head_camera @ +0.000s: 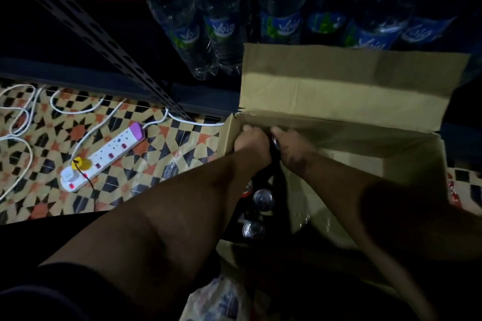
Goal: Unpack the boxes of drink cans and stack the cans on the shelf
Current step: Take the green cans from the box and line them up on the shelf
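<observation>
A: Where are the two hands?

B: Both are down inside the open brown cardboard box (pixel 339 101), at its far left corner. The left hand (pixel 251 138) has its fingers curled over something dark there; its grip looks closed, but what it holds is hidden. The right hand (pixel 292 150) sits just beside it, thumb and fingers curled round the silver top of a drink can (pixel 276 142) that shows between the two hands

A: And the rest of the cans?

B: More silver-topped cans (pixel 263 199) stand in a row along the left side of the box, nearer the person, partly hidden under the left forearm. The right part of the box floor is bare cardboard

A: What lies around the box?

B: The far flap stands up against a row of clear plastic water bottles with blue labels (pixel 219 26) on the low dark metal shelf (pixel 78 78). A slotted dark metal upright (pixel 86 26) runs across the left. On the patterned tile floor (pixel 161 154) left of the box lies a white power strip with a purple end (pixel 104 155), white cables (pixel 26 117) looped around it
</observation>
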